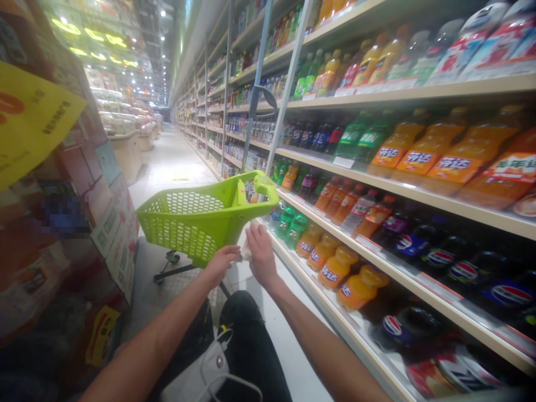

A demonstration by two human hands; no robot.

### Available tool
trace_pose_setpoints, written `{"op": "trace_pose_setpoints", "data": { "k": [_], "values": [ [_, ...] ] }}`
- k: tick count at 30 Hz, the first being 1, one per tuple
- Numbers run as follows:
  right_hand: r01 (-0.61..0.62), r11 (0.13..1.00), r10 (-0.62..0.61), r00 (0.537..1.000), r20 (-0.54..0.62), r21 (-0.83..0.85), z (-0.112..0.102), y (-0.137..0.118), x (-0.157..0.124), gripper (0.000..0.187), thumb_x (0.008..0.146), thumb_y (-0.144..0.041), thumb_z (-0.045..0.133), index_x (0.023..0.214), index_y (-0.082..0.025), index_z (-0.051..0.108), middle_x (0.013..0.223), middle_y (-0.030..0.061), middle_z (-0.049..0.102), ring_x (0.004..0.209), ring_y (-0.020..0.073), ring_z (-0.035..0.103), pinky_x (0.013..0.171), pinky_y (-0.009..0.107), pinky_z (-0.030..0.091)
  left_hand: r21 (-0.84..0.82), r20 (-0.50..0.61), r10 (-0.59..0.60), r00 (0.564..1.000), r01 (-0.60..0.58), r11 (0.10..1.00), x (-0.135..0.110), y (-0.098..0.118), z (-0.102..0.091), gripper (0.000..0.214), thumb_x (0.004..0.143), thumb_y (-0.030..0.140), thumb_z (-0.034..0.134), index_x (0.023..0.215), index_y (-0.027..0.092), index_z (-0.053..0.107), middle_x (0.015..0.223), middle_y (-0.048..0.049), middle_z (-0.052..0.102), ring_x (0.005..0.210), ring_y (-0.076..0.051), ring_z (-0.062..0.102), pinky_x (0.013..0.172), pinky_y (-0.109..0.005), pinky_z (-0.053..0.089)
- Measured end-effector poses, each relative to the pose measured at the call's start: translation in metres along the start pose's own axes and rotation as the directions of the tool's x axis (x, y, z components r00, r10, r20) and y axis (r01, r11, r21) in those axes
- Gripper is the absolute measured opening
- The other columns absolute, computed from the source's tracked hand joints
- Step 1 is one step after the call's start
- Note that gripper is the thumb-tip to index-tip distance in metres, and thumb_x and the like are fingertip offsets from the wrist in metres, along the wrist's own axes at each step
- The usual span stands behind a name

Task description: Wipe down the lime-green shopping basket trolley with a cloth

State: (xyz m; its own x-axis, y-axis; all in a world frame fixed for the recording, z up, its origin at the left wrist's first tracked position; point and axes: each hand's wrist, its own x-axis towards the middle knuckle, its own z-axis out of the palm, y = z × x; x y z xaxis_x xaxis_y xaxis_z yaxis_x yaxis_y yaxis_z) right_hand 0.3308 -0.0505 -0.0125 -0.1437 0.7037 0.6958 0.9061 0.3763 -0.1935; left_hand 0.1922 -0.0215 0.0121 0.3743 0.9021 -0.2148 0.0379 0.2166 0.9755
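Observation:
Both hands are together in front of the green shopping cart (184,223), just below its handle end. My right hand (263,254) is closed on a small whitish crumpled thing (246,251), perhaps a tissue or a cloth; its kind is not clear. My left hand (223,262) is close beside it, fingers curled together, their tips at the edge of the whitish thing. Whether the left fingers grip it too is hard to see. Through its perforated sides the cart shows no goods. A white power bank (199,374) with a cable lies at my lap.
Shelves (402,220) of drink bottles run along the right, with orange soda bottles (330,268) on the low level. A pole with a dark handle (263,101) stands upright by the shelves. Stacked boxes (111,240) and a yellow sign (33,123) crowd the left. The aisle floor (171,151) stretches ahead.

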Motion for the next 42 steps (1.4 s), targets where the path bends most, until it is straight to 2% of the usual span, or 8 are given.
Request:
{"op": "trace_pose_setpoints", "data": {
  "k": [3, 7, 11, 16, 19, 24, 36, 42],
  "values": [
    [-0.063, 0.991, 0.044, 0.986, -0.163, -0.117, -0.017, 0.016, 0.044, 0.052, 0.084, -0.007, 0.031, 0.134, -0.017, 0.037, 0.142, 0.0098, 0.034, 0.138, 0.0219, 0.009, 0.108, 0.054, 0.013, 0.202, -0.145, 0.147, 0.978, -0.116, 0.972, 0.014, 0.007, -0.007, 0.032, 0.068, 0.016, 0.054, 0.099, 0.015, 0.06, 0.102, -0.0091, 0.064, 0.091, -0.018, 0.059, 0.08, -0.031, 0.043],
    [0.028, 0.971, -0.058, 0.991, -0.119, -0.239, -0.011, 0.033, 0.081, 0.048, 0.086, -0.008, 0.033, 0.132, -0.017, 0.041, 0.141, 0.0091, 0.036, 0.137, 0.0219, 0.013, 0.11, 0.052, 0.009, 0.55, -0.236, 0.384, 0.892, -0.203, 0.81, 0.029, 0.013, -0.022, 0.043, 0.066, 0.01, 0.055, 0.108, 0.013, 0.055, 0.12, -0.0128, 0.055, 0.116, -0.025, 0.046, 0.101, -0.038, 0.031],
    [0.207, 0.932, -0.213, 0.977, 0.014, -0.298, 0.027, 0.035, 0.072, 0.047, 0.085, -0.008, 0.038, 0.131, -0.015, 0.042, 0.139, 0.0107, 0.04, 0.135, 0.0226, 0.02, 0.109, 0.051, 0.016, 0.903, -0.099, 0.613, 0.784, -0.188, 0.386, 0.031, 0.015, -0.032, 0.046, 0.07, 0.012, 0.051, 0.116, 0.012, 0.051, 0.131, -0.0143, 0.047, 0.123, -0.027, 0.039, 0.103, -0.044, 0.03],
    [0.297, 0.897, -0.288, 0.954, 0.078, -0.326, 0.054, 0.03, 0.051, 0.043, 0.085, -0.01, 0.04, 0.128, -0.013, 0.046, 0.136, 0.0122, 0.043, 0.133, 0.0244, 0.027, 0.107, 0.052, 0.02, 0.98, 0.038, 0.589, 0.808, -0.147, 0.138, 0.028, 0.006, -0.034, 0.046, 0.073, 0.015, 0.049, 0.119, 0.012, 0.049, 0.134, -0.0152, 0.044, 0.125, -0.027, 0.037, 0.102, -0.045, 0.031],
    [0.299, 0.89, -0.313, 0.949, 0.015, -0.344, 0.042, 0.028, 0.058, 0.043, 0.086, -0.011, 0.039, 0.129, -0.014, 0.045, 0.136, 0.0113, 0.044, 0.135, 0.023, 0.022, 0.109, 0.05, 0.018, 0.987, 0.05, 0.557, 0.829, -0.126, 0.099, 0.028, 0.002, -0.038, 0.047, 0.073, 0.015, 0.049, 0.12, 0.012, 0.049, 0.136, -0.016, 0.042, 0.127, -0.028, 0.035, 0.102, -0.046, 0.031],
    [0.12, 0.913, -0.202, 0.963, -0.176, -0.39, 0.017, 0.033, 0.085, 0.046, 0.087, -0.009, 0.036, 0.132, -0.016, 0.04, 0.14, 0.0117, 0.037, 0.137, 0.0235, 0.011, 0.109, 0.054, 0.008, 0.994, 0.02, 0.551, 0.834, -0.076, 0.078, 0.031, 0.004, -0.041, 0.049, 0.073, 0.014, 0.046, 0.122, 0.013, 0.048, 0.14, -0.015, 0.036, 0.131, -0.029, 0.029, 0.104, -0.049, 0.027],
    [0.336, 0.898, -0.292, 0.938, 0.186, -0.283, 0.064, 0.022, 0.035, 0.041, 0.084, -0.01, 0.042, 0.125, -0.009, 0.048, 0.136, 0.015, 0.043, 0.132, 0.0267, 0.029, 0.104, 0.051, 0.026, 0.996, 0.084, 0.51, 0.856, -0.086, -0.019, 0.03, -0.008, -0.048, 0.051, 0.074, 0.015, 0.044, 0.125, 0.013, 0.045, 0.144, -0.014, 0.031, 0.134, -0.028, 0.022, 0.106, -0.052, 0.023],
    [0.215, 0.924, -0.242, 0.969, -0.05, -0.316, 0.035, 0.018, 0.068, 0.047, 0.085, -0.008, 0.037, 0.131, -0.015, 0.042, 0.139, 0.012, 0.038, 0.136, 0.0227, 0.017, 0.108, 0.052, 0.015, 0.998, 0.066, 0.522, 0.85, -0.064, -0.023, 0.032, -0.01, -0.058, 0.052, 0.072, 0.016, 0.047, 0.125, 0.013, 0.046, 0.144, -0.0145, 0.03, 0.135, -0.029, 0.021, 0.106, -0.053, 0.023]
  ]
}}
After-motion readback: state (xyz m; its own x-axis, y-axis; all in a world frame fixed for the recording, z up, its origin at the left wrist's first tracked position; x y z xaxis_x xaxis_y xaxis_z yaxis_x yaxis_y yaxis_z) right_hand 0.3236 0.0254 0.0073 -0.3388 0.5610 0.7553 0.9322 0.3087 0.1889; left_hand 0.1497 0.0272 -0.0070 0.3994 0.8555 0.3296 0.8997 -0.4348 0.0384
